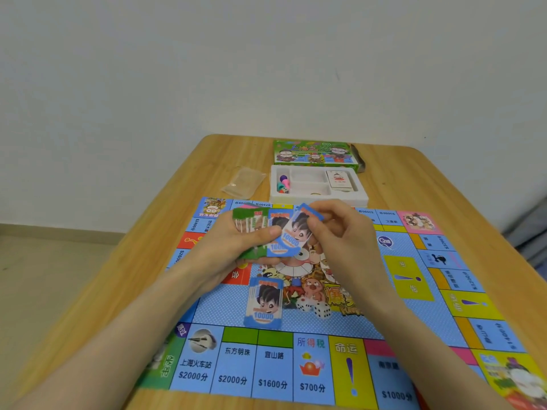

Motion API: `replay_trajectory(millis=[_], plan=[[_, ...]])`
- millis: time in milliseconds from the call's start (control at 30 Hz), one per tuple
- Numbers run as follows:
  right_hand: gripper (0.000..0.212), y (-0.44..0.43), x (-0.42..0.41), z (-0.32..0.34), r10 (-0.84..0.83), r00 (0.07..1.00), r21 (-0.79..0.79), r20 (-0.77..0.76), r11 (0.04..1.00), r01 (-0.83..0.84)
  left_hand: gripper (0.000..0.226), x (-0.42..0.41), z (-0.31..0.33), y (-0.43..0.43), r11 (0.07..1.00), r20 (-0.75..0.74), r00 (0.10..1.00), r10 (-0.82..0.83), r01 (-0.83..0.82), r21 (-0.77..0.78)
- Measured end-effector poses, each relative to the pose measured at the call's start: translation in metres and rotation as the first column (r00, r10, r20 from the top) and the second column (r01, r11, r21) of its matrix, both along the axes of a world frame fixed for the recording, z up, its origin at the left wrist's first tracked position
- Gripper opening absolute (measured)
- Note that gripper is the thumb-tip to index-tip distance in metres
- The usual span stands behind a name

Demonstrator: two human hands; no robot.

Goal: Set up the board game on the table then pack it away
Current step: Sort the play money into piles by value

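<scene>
One note stack (252, 224) in left hand (231, 250) grip; "10000" note (295, 230) in right hand (340, 235) pinch

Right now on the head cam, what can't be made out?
Head view:
1. Stack of notes in the left hand: count and lower values hidden by its fingers and by the blue note the right hand pinches.
2. Board: near edge cut off by the frame's bottom; forearms cover parts.
3. Pieces in the white tray: too small and blurred to identify.
4. Plastic bag: contents blurred.
</scene>
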State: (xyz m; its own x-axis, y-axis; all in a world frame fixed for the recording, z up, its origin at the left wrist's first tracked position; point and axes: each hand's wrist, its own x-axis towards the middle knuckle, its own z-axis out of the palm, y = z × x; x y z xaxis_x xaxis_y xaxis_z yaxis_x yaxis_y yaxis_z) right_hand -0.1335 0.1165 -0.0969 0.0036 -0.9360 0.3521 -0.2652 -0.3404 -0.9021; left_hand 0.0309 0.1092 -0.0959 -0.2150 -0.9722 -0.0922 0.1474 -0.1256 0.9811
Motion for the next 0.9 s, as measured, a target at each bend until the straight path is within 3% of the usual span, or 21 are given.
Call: replay_trajectory(millis=[100,167,267,367,500,733,900], plan=[[0.023,0.0,-0.003,0.005,0.054,0.994,0.028,0.095,0.998,-0.057,0.009,0.001,-0.001,-0.003,0.993,-0.055,0.992,0.114,-0.113,0.015],[0.015,0.001,-0.003,0.007,0.162,0.984,0.1,0.079,0.98,-0.17,0.01,0.002,-0.001,-0.005,0.983,-0.079,0.98,0.185,-0.183,0.03],[0.006,0.001,0.001,0.002,0.363,0.927,0.235,-0.091,0.913,-0.334,0.011,0.003,-0.001,-0.006,0.976,-0.101,0.971,0.216,-0.214,0.029],[0.009,0.003,0.007,-0.006,0.464,0.832,0.283,-0.306,0.878,-0.386,0.013,0.003,-0.002,-0.006,0.978,-0.105,0.972,0.209,-0.207,0.031],[0.022,0.002,0.01,-0.013,0.474,0.772,0.26,-0.424,0.88,-0.397,0.013,0.003,-0.002,-0.006,0.98,-0.111,0.974,0.198,-0.196,0.029],[0.015,0.003,0.009,-0.018,0.349,0.659,0.136,-0.666,0.926,-0.353,0.013,0.004,-0.002,-0.006,0.979,-0.103,0.974,0.204,-0.202,0.032],[0.037,0.007,0.006,-0.013,0.404,0.661,0.139,-0.632,0.899,-0.416,0.014,0.004,-0.002,-0.006,0.981,-0.093,0.976,0.195,-0.193,0.034]])
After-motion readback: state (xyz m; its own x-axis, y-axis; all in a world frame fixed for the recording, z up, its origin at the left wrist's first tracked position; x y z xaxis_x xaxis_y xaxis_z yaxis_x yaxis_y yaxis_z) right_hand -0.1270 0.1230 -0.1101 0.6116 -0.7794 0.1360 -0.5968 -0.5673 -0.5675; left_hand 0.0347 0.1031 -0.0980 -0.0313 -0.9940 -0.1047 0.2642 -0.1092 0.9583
